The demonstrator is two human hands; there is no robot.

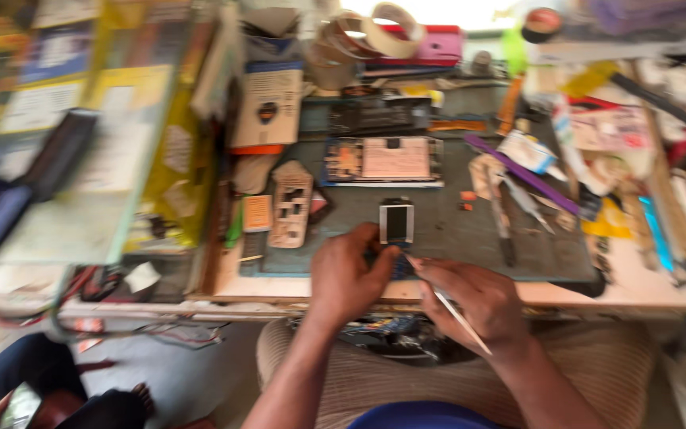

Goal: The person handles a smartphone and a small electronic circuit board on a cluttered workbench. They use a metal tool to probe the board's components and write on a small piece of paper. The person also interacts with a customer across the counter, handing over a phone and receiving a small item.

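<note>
Small phone (396, 230) lies on mat (470, 230), long way pointing away. L hand (348, 274) grips its near end; R hand (474, 298), just right, pinches thin tool (448, 306), tip at phone.

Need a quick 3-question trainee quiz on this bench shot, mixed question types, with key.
1. True or false: the left hand rests on the small phone.
2. The right hand holds: A) a thin tool B) a tape roll C) a purple strip.
3. Fill in: the phone lies on a dark ____.

Key: 1 true; 2 A; 3 mat.
</note>
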